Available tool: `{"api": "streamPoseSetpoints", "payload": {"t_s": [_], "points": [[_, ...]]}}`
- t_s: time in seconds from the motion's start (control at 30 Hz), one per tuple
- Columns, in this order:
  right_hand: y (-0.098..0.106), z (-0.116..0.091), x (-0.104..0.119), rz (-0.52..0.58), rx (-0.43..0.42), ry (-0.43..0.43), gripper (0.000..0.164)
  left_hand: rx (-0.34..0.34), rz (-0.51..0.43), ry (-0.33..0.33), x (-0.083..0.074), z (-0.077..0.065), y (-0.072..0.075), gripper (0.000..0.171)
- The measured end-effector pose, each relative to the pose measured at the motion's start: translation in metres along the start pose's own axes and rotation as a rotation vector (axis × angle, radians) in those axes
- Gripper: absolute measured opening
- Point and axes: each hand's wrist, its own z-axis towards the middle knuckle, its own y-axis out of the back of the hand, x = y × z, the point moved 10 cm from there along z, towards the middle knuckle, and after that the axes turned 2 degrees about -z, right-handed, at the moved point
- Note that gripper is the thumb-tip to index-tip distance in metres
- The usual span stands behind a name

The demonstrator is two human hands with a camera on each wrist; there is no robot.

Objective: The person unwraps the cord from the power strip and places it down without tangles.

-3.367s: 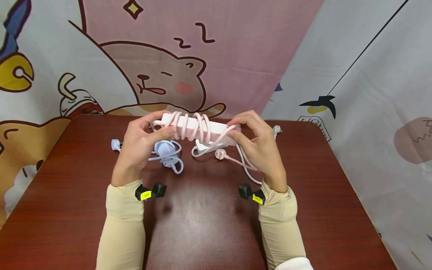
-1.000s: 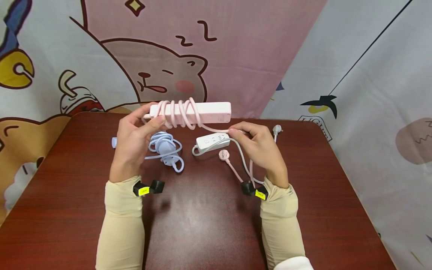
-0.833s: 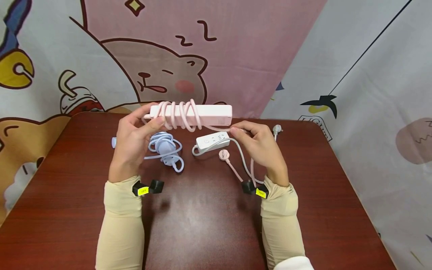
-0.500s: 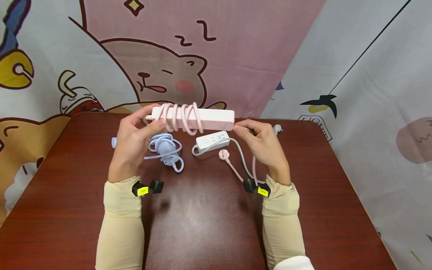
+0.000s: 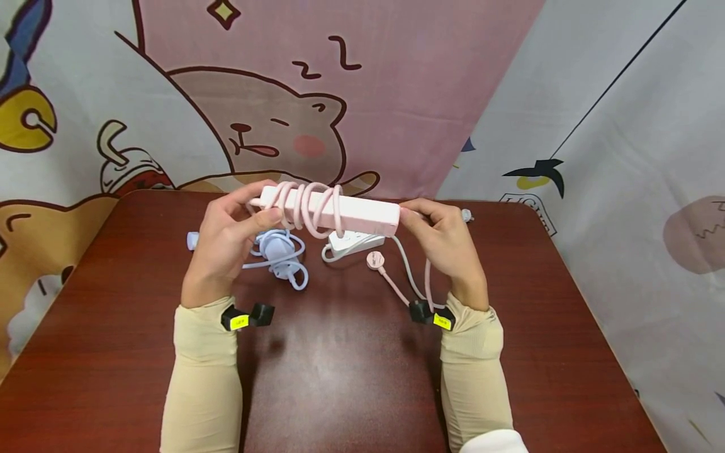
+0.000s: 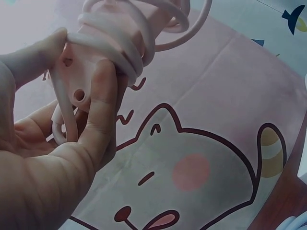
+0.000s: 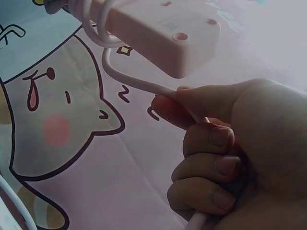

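Note:
A pink power strip (image 5: 368, 214) is held up above the far part of the table, several turns of its pink cord (image 5: 308, 207) wound round its left half. My left hand (image 5: 223, 242) grips its left end, thumb in front and fingers behind. In the right wrist view my right hand (image 7: 216, 143) pinches the cord (image 7: 139, 85) between thumb and forefinger, just off the strip's right end, with the other fingers curled in. From that hand (image 5: 447, 245) the cord drops to the table, where its pink plug (image 5: 375, 260) lies.
Behind the raised strip a white power strip (image 5: 354, 244) lies with its cord, its plug (image 5: 467, 215) near the far right. A light-blue power strip (image 5: 279, 251) with looped cord lies left of it, a blue plug (image 5: 193, 240) farther left. A printed curtain (image 5: 419, 94) hangs behind the table.
The pink strip has come down a little and its right end has tipped lower. My right hand has shifted slightly right, still pinching the cord, while the left hand keeps its grip.

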Motion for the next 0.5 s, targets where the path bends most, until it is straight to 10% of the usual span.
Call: {"api": "streamPoseSetpoints", "payload": {"t_s": [0.5], "points": [[0.016, -0.002, 0.003, 0.134, -0.138, 0.005, 0.017, 0.139, 0.132, -0.003, 0.002, -0.001, -0.012, 0.034]]}}
